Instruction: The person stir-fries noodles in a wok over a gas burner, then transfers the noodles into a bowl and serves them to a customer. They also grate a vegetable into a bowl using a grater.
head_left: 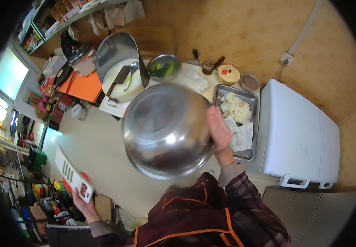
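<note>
My right hand (219, 131) grips the right rim side of a large stainless steel mixing bowl (165, 123). The bowl is raised with its rounded base towards me, so its inside is hidden. Out to the left, my left hand (84, 202) holds a flat white grater (68, 169) by its handle opening; rows of slots run along its body. Just beyond my right hand lies a metal tray (217, 92) with a pale, crumbled food mass (235, 108) and a crumpled white cloth or paper (243, 136).
On the counter, a cleaver (120, 77) and a spoon (131, 74) lie on a round white board (128, 94) inside a curved metal guard (113, 46). Nearby are a bowl with green pieces (164, 68) and small containers (229, 74). White-lidded chest appliances (298, 132) stand at right, cluttered shelves (42, 200) at left.
</note>
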The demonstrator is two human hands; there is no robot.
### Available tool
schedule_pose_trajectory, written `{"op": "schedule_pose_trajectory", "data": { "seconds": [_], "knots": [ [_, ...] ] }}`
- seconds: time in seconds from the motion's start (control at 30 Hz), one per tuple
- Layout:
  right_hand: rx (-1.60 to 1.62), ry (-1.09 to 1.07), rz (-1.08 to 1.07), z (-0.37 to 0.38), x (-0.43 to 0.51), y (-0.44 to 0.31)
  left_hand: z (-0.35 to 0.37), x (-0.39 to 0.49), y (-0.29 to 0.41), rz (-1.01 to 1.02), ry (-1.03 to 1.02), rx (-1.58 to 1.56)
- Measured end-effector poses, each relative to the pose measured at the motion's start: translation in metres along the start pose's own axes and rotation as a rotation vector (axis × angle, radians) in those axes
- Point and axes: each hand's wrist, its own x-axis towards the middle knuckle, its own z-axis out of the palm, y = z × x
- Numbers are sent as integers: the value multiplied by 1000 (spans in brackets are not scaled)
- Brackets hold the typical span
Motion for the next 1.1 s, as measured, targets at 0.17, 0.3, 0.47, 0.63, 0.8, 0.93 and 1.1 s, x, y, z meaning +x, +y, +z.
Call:
{"op": "schedule_pose_trajectory", "data": {
  "seconds": [0.17, 0.3, 0.47, 0.63, 0.8, 0.93, 1.1],
  "knots": [
    [153, 21, -134, 32, 21, -56, 27, 14, 28, 91, 93, -46],
    [119, 44, -60, 41, 11, -62, -16, 27, 25, 111, -144, 10],
    [85, 61, 433, 46, -7, -42, 54, 13, -6, 129, -80, 38],
    [136, -224, 1482, 118, -129, 71, 150, -14, -69, -23, -169, 126],
    [454, -20, 1840, 168, -235, 134, 263, -40, -157, -293, -341, 216],
    [429, -283, 1900, 159, -212, 121, 318, -54, -216, -393, -348, 338],
    [400, -94, 2010, 158, -222, 137, 347, -30, -262, -406, -363, 293]
  ]
}}
